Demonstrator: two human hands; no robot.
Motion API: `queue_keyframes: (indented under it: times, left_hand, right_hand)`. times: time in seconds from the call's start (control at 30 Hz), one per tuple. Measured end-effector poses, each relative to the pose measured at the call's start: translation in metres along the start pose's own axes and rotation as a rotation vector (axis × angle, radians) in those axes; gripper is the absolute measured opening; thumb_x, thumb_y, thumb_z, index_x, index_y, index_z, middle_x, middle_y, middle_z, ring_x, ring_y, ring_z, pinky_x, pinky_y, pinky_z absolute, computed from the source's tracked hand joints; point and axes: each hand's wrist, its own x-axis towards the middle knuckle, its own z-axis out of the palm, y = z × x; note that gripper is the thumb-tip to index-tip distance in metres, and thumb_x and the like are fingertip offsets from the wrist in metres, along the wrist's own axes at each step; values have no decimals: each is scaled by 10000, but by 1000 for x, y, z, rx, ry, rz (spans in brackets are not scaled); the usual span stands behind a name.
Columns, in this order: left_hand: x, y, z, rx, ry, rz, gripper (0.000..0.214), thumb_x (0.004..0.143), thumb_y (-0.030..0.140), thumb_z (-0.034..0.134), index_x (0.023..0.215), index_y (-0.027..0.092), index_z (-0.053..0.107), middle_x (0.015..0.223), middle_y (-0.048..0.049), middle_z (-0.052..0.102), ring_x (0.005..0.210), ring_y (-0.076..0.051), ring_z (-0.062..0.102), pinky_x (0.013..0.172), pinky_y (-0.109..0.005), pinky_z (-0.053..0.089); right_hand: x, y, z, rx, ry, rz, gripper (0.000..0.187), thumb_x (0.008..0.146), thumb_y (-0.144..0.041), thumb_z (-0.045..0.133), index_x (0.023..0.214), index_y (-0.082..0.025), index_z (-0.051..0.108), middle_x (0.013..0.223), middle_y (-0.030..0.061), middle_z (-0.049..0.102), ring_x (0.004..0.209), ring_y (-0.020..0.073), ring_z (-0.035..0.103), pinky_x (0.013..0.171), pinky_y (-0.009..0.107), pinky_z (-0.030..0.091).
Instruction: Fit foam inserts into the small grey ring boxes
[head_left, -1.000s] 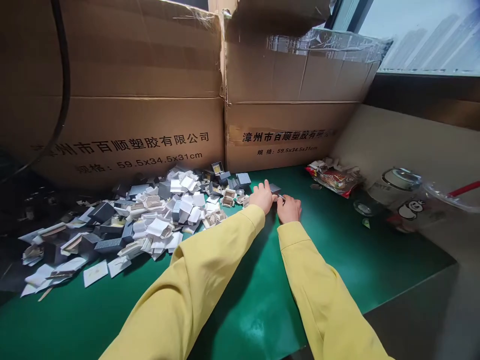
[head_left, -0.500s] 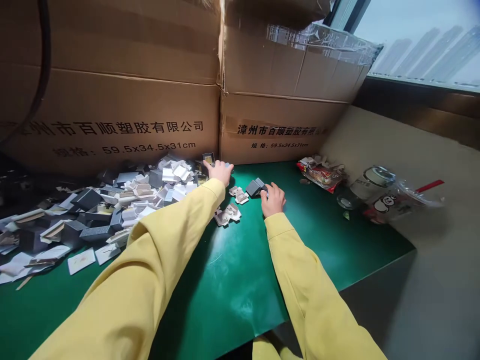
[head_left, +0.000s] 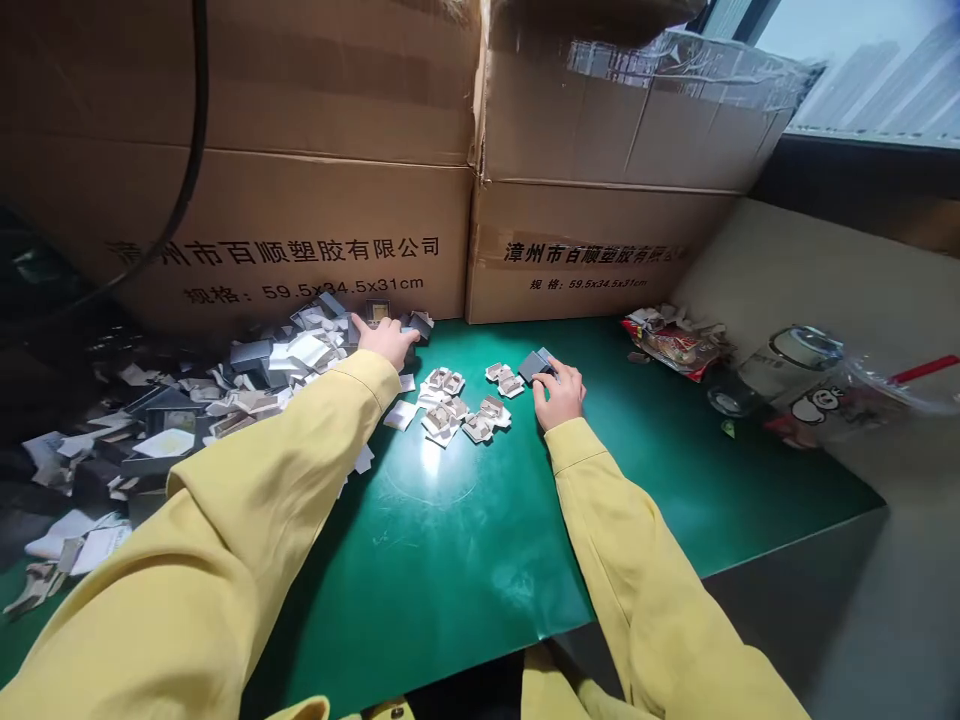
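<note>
My left hand lies palm down at the right end of a heap of dark boxes and white card pieces. Its fingers are spread, and what lies under the palm is hidden. A small bluish patch shows by its right-hand fingertip; I cannot tell what it is. Over to the right, my right hand is curled against a small dark grey box on the table, thumb and fingers at its right side. Between the hands sit several folded white-and-brown card inserts.
Two large cardboard cartons stand along the back of the green table. On the right are a red snack packet, a clear bottle and a plastic cup with a red straw. A black cable hangs at upper left.
My left hand has moved left over the heap, uncovering more card inserts on the table. My right hand stays at the dark grey box. The view has swung slightly left.
</note>
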Motion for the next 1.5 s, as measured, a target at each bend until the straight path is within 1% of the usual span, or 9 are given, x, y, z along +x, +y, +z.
queue_keyframes:
  times: [0.17, 0.27, 0.4, 0.53, 0.83, 0.97, 1.1, 1.27, 1.5]
  left_hand:
    - [-9, -10, -2, -7, -4, 48, 559, 745, 177, 583, 1272, 295, 440, 1348, -128, 375, 1228, -354, 274, 912, -735, 32]
    - [-9, -11, -7, -13, 13, 63, 527, 782, 181, 527, 1289, 270, 414, 1254, -141, 455, 1165, -326, 364, 934, -704, 62]
    - [-8, -11, -9, -7, -33, 97, 637, 671, 274, 666, 1266, 280, 438, 1241, -144, 448, 1159, -344, 356, 948, -610, 196]
    - [-2, -11, -13, -63, -70, 77, 496, 680, 294, 650, 1161, 274, 534, 1117, -136, 526, 1106, -336, 410, 902, -542, 290]
    - [-25, -2, -45, -828, 284, -74, 446, 745, 521, 524, 1072, 219, 557, 776, -20, 544, 753, -171, 536, 745, -330, 459]
    - [-53, 36, -31, -1410, 213, -155, 438, 828, 533, 375, 1091, 203, 489, 831, -15, 503, 664, -115, 539, 604, -285, 505]
    - [-73, 67, -4, -1377, 174, -183, 392, 711, 462, 604, 1007, 216, 529, 789, 9, 507, 628, -106, 538, 624, -281, 509]
    - [-85, 89, 15, -1598, 118, -205, 405, 704, 470, 610, 994, 209, 500, 806, -10, 554, 670, -138, 584, 635, -318, 524]
    - [-92, 94, 30, -1603, 209, -163, 442, 688, 474, 635, 1007, 201, 498, 909, -48, 589, 770, -157, 601, 696, -305, 510]
  right_hand:
    - [-2, -17, 2, 79, 19, -158, 206, 820, -251, 476, 800, -210, 677, 1141, 70, 585, 1045, 252, 475, 852, 415, 410]
    - [-6, -27, 4, 172, -32, -216, 229, 837, -223, 448, 828, -196, 675, 1048, 79, 620, 979, 216, 512, 854, 368, 436]
    - [-14, -39, 10, 213, -248, -215, 240, 840, -251, 448, 880, -201, 679, 1051, 66, 631, 989, 208, 529, 869, 351, 442]
    - [-17, -41, 12, 224, -427, -181, 261, 843, -267, 441, 910, -211, 687, 1058, 51, 646, 992, 200, 552, 882, 349, 444]
    - [-16, -42, 6, 236, -497, -164, 297, 853, -286, 431, 1061, -199, 626, 1073, 56, 646, 1014, 209, 544, 865, 340, 441]
    - [-16, -45, 3, 253, -519, -121, 399, 835, -302, 456, 1209, -176, 518, 1072, 67, 642, 956, 217, 558, 817, 339, 455]
    - [-18, -53, -1, 288, -435, -116, 444, 825, -335, 477, 1238, -174, 482, 1110, 79, 620, 1006, 233, 534, 855, 357, 432]
    - [-20, -68, -9, 376, -330, -124, 597, 783, -425, 534, 1305, -168, 400, 1087, 83, 614, 954, 221, 556, 851, 340, 433]
    - [-22, -74, -9, 428, -217, 18, 278, 805, -350, 439, 936, -195, 630, 760, 35, 632, 663, 151, 560, 662, 269, 471]
